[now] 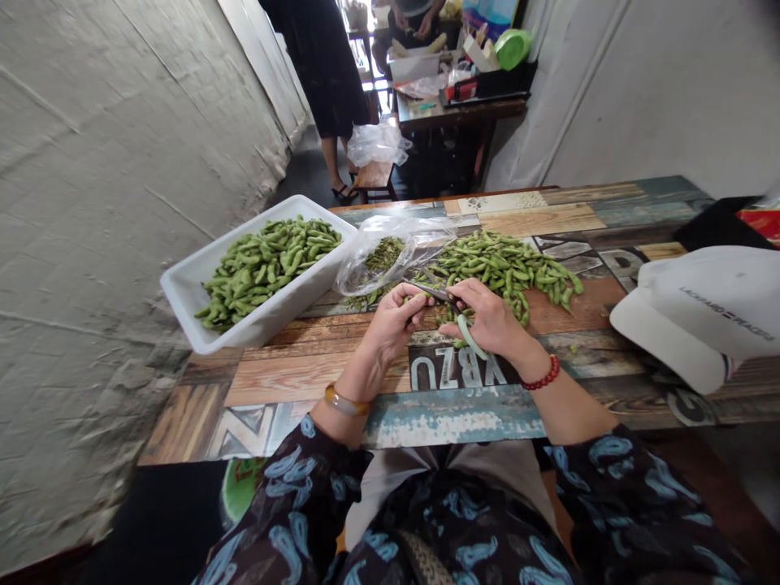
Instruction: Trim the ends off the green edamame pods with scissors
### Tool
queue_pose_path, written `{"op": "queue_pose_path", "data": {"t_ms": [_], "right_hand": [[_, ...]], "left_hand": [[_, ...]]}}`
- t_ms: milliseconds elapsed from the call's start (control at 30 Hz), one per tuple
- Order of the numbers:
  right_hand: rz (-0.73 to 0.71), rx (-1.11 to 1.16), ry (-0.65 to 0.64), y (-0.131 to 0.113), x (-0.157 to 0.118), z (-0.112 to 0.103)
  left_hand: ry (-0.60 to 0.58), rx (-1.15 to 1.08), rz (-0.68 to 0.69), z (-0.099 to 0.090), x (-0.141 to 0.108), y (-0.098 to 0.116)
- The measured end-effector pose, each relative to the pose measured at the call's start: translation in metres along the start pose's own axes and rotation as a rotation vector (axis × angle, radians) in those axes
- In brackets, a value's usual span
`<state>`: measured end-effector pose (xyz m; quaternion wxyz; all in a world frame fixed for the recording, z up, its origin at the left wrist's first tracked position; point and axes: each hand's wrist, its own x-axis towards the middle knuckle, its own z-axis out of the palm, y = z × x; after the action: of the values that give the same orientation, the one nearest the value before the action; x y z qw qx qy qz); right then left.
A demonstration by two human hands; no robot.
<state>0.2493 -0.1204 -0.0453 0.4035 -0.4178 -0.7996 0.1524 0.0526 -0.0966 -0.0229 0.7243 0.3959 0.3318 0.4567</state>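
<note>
My right hand (489,315) grips a pair of scissors (471,338) with pale green handles, its blades pointing left toward my other hand. Between the pinched fingers of my left hand (393,318) a bit of green shows, seemingly an edamame pod, mostly hidden by the fingertips. Just beyond both hands lies a loose pile of edamame pods (496,262) on the table. A clear plastic bag (355,264) with small green trimmings (385,254) is behind my left hand. To the left, a white tub (259,327) holds many pods.
The wood-patterned table (310,357) carries a white cap (710,292) at the right. A rough wall (115,195) runs along the left. Past the table are a stool (373,175) with a plastic bag, a standing person (322,73) and another table (448,116).
</note>
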Motion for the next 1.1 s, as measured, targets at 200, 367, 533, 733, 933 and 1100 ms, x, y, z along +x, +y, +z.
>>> {"op": "queue_pose_path", "data": {"t_ms": [200,367,533,733,933,1100], "right_hand": [[-0.002,-0.007,0.005,0.002,0.000,0.000],[-0.008,-0.024,-0.015,0.003,-0.001,-0.001],[0.023,-0.050,-0.050,0.001,-0.001,-0.003],[0.042,-0.101,-0.055,-0.003,-0.002,-0.005],[0.052,-0.099,-0.074,-0.003,-0.001,-0.006],[0.030,-0.106,-0.067,0.001,-0.003,-0.004]], "left_hand": [[-0.014,-0.006,0.006,0.001,-0.001,-0.001],[0.001,-0.008,-0.012,-0.001,-0.002,0.001],[0.012,0.002,-0.006,-0.001,-0.002,0.003],[0.033,0.029,0.033,-0.002,0.001,0.005],[0.096,0.022,0.037,-0.006,0.002,0.011],[0.088,-0.006,0.032,-0.010,0.003,0.011]]}}
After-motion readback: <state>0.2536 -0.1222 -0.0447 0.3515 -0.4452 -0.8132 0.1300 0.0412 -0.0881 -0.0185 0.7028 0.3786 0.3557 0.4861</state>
